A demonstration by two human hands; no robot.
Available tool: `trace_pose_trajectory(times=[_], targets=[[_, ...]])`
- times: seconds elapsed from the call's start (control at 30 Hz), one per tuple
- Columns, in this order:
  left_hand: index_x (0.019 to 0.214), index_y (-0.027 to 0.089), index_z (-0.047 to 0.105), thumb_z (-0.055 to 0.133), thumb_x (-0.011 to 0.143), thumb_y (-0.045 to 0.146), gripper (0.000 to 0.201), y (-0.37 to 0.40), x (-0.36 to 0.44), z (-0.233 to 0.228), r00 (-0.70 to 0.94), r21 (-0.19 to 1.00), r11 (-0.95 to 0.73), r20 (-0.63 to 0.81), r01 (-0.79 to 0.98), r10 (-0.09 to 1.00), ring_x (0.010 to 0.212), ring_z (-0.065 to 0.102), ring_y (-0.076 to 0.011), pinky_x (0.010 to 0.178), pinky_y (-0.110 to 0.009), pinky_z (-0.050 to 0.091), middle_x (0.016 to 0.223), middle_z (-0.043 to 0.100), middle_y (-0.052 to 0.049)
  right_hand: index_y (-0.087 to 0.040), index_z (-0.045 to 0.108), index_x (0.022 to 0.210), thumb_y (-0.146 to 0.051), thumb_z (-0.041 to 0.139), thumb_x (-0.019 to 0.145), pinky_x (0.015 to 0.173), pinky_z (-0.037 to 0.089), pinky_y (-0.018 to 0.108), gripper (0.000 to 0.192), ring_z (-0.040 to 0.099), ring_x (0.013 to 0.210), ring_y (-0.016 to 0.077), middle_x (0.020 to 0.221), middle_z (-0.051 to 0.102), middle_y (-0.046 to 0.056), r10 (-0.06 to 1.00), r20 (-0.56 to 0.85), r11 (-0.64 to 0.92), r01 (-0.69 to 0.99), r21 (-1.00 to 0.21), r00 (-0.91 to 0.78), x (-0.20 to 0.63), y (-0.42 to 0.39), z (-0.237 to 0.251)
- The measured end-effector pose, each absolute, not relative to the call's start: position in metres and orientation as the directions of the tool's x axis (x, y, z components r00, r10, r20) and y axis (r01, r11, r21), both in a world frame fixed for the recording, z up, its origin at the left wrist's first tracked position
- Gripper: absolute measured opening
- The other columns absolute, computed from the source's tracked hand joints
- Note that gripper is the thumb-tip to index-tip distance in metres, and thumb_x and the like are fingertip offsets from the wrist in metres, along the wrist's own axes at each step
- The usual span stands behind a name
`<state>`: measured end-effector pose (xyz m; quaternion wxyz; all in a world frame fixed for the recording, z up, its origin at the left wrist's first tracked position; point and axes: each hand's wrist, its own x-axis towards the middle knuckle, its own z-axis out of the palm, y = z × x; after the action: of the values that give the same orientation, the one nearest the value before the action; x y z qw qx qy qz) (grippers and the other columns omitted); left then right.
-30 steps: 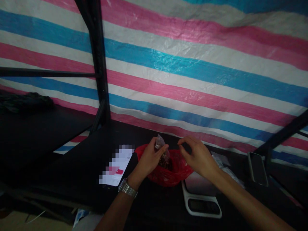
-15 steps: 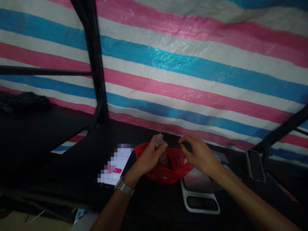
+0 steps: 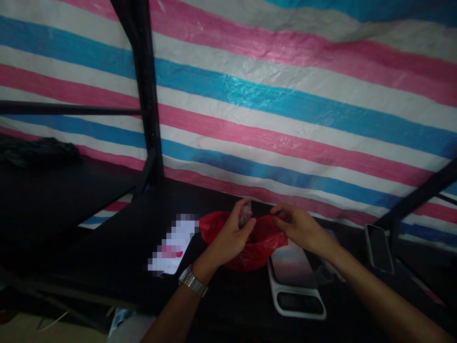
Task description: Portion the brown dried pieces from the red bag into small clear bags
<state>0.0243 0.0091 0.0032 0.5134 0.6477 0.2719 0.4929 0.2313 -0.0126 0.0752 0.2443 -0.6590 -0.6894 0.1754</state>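
My left hand [image 3: 233,236], with a metal-band watch [image 3: 193,282] at the wrist, is closed around a small clear plastic bag [image 3: 245,214]. It is held over the mouth of a red plastic bag [image 3: 246,259], whose contents are mostly hidden behind my fingers. On the opposite side, my right hand [image 3: 302,228] has its thumb and fingers pinched at the red bag's right rim. Just right of the red bag, partly below my right hand, lies a white kitchen scale [image 3: 299,305] with a shiny platform and a dark display.
A lit phone [image 3: 178,243] lies left of the red bag. Another phone [image 3: 380,247] leans near the right-hand frame. Clear plastic pieces [image 3: 324,275] lie beside the scale. A black metal post [image 3: 148,105] rises at the table's [image 3: 117,252] back, before a striped plastic sheet [image 3: 285,133].
My left hand has shifted slightly right with the clear bag, now lower behind my fingers. My right hand has come down from above onto the red bag's rim, and the bag's opening looks narrower.
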Motion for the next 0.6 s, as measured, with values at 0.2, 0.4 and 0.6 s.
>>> trace_pose_trajectory(times=[0.2,0.4,0.6], targets=[[0.139,0.023,0.053,0.062,0.091,0.017,0.049,0.0081,0.0268,0.0078,0.266,0.935,-0.281,0.334,-0.218,0.904,0.115,0.067,-0.0202,0.103,-0.035,0.050,0.117,0.066,-0.005,-0.019,0.071,0.111,-0.016,0.059,0.091,0.052,0.046,0.025,0.023,0.068,0.060,0.0171,0.076,0.075,0.002,0.993,0.120,0.092,0.777,-0.622,-0.022,0.2307,-0.0138,0.0742],[0.131,0.023,0.058,0.064,0.080,0.014,0.052,0.0094,0.0323,0.0097,0.233,0.933,-0.180,0.259,-0.311,0.937,0.095,0.068,-0.0170,0.086,-0.029,0.052,0.106,0.069,-0.003,-0.018,0.071,0.110,-0.016,0.058,0.092,0.055,0.047,0.026,0.023,0.069,0.062,0.0171,0.079,0.076,0.003,0.992,0.123,0.081,0.815,-0.574,-0.012,0.2278,-0.0162,0.0771],[0.128,0.024,0.060,0.068,0.073,0.022,0.055,0.0124,0.0306,0.0110,0.227,0.914,-0.178,0.273,-0.365,0.935,0.088,0.066,-0.0177,0.075,-0.028,0.049,0.102,0.070,-0.002,-0.018,0.072,0.113,-0.018,0.058,0.092,0.057,0.048,0.026,0.026,0.071,0.066,0.0184,0.081,0.077,0.004,0.988,0.155,0.108,0.832,-0.544,-0.027,0.2274,-0.0194,0.0803]])
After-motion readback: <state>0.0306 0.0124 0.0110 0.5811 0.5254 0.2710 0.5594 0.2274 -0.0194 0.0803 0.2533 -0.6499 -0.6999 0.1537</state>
